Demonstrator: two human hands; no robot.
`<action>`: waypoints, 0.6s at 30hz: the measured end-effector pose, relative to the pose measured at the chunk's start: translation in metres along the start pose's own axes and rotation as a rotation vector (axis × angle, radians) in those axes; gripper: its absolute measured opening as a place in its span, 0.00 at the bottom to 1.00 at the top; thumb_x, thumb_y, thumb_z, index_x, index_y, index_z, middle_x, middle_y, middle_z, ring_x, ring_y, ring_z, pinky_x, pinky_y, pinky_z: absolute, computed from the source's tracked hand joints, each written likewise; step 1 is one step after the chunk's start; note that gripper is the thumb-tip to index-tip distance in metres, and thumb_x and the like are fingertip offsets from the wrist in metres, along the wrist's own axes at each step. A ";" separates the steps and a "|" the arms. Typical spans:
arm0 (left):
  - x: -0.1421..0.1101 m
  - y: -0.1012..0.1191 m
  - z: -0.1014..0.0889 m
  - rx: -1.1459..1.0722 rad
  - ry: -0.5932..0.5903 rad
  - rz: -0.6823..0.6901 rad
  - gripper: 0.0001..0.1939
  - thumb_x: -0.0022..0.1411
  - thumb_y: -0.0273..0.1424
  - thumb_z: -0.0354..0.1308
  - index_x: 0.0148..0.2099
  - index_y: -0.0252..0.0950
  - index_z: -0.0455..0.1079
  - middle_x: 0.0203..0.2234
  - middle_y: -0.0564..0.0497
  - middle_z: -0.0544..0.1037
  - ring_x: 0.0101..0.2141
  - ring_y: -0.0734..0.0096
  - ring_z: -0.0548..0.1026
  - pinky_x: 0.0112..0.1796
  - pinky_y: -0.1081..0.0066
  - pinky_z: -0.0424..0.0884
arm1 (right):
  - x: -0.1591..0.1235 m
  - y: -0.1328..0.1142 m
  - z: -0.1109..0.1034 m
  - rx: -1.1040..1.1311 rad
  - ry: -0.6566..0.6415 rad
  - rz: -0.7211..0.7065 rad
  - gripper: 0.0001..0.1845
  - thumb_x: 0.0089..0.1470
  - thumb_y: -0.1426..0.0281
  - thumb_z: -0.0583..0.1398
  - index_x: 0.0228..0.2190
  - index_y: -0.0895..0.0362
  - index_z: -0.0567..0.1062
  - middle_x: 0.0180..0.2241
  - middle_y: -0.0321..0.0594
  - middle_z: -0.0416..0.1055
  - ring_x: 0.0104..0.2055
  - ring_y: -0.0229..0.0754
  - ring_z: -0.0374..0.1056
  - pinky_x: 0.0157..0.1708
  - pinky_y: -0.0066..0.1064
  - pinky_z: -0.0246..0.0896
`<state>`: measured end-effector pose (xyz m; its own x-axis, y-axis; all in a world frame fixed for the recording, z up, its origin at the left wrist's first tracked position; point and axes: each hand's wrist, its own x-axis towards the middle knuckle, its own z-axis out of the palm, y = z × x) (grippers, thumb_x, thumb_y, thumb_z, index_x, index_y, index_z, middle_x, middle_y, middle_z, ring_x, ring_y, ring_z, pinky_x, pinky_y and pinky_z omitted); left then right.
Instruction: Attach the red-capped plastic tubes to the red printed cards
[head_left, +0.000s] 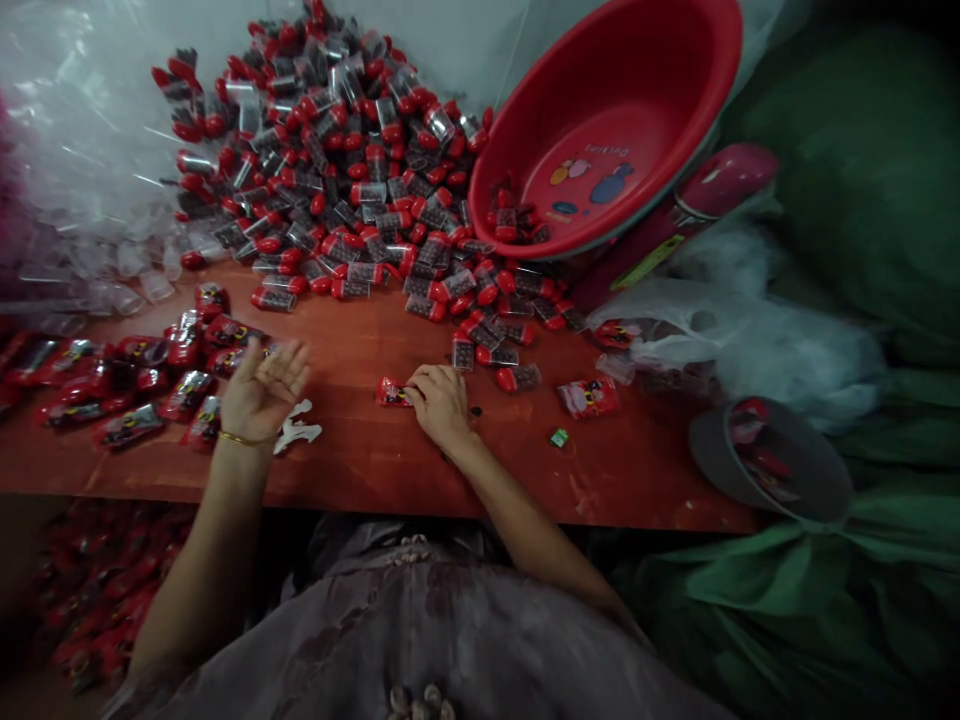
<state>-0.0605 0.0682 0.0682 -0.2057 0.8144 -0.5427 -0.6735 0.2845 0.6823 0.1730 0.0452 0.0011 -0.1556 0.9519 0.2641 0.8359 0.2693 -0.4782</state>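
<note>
My left hand [261, 392] is raised over the table's left part, palm turned up and fingers apart, with nothing visible in it. Beside its wrist lies a crumpled white scrap [298, 428]. Near the middle of the table, my right hand [441, 402] has its thumb and fingers closed on the end of a small red printed packet [390, 391], which lies flat; its right end is hidden under the fingers. Several similar red packets [184, 395] are heaped to the left of my left hand. Another red packet [589, 397] lies to the right of my right hand.
A large pile of clear tubes with red caps [337, 180] covers the back. Clear empty cups [127, 265] lie at left. A tilted red basin [607, 130], a magenta flask [724, 180], plastic bags [765, 310] and a grey bin [716, 460] stand right. A small green piece [559, 437] lies near the front.
</note>
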 end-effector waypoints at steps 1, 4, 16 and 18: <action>-0.006 -0.015 0.003 0.094 -0.017 0.030 0.15 0.60 0.39 0.53 0.40 0.32 0.70 0.32 0.47 0.79 0.31 0.70 0.77 0.34 0.71 0.74 | -0.002 0.000 0.000 0.020 0.021 0.012 0.06 0.55 0.70 0.58 0.30 0.55 0.75 0.36 0.39 0.74 0.42 0.44 0.63 0.42 0.36 0.53; -0.020 -0.063 0.017 0.387 -0.049 0.264 0.19 0.45 0.35 0.67 0.40 0.33 0.72 0.35 0.47 0.78 0.33 0.70 0.76 0.38 0.71 0.71 | -0.011 0.001 -0.006 0.120 0.122 0.042 0.07 0.57 0.70 0.55 0.30 0.55 0.73 0.33 0.39 0.75 0.37 0.43 0.66 0.41 0.34 0.55; -0.038 -0.123 0.044 0.989 -0.394 0.509 0.16 0.54 0.42 0.57 0.28 0.32 0.75 0.18 0.55 0.71 0.23 0.76 0.65 0.26 0.76 0.60 | -0.038 0.001 -0.033 0.774 0.118 0.378 0.13 0.53 0.60 0.56 0.30 0.57 0.72 0.24 0.35 0.72 0.26 0.36 0.66 0.29 0.27 0.61; -0.039 -0.126 0.046 1.000 -0.400 0.526 0.17 0.55 0.42 0.56 0.28 0.32 0.75 0.18 0.55 0.71 0.22 0.76 0.65 0.25 0.76 0.59 | -0.039 0.001 -0.034 0.735 0.138 0.371 0.15 0.54 0.59 0.54 0.25 0.56 0.70 0.21 0.34 0.69 0.24 0.36 0.64 0.26 0.26 0.58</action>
<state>0.0648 0.0237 0.0257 0.0646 0.9978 -0.0135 0.3130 -0.0074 0.9497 0.1979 0.0038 0.0183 0.1684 0.9839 0.0591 0.2566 0.0141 -0.9664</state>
